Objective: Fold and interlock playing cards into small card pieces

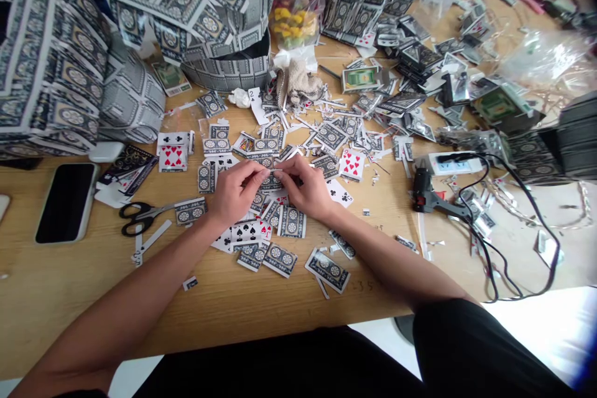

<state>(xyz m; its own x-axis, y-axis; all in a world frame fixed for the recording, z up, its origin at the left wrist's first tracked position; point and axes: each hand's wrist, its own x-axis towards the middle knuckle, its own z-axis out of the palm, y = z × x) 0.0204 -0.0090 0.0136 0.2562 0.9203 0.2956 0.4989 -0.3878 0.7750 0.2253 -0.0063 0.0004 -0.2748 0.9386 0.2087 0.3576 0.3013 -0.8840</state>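
My left hand (239,191) and my right hand (305,188) meet over the middle of the table, thumbs and fingers pinched on a small patterned playing card piece (270,181) between them. My fingers cover part of it. Loose playing cards lie beneath and around both hands, among them a face-up black-suit card (249,232) and a face-down card (293,222) below them. A five of clubs (339,193) lies by my right wrist. To the left of my left hand, black-handled scissors (142,217) rest beside a cut card (191,211).
A phone (65,202) lies at left. Large structures covered in cards (51,56) stand behind it. At right, a glue gun (436,199) sits by a power strip (454,164) with looping black cables. Card scraps and a cloth (298,81) fill the back middle.
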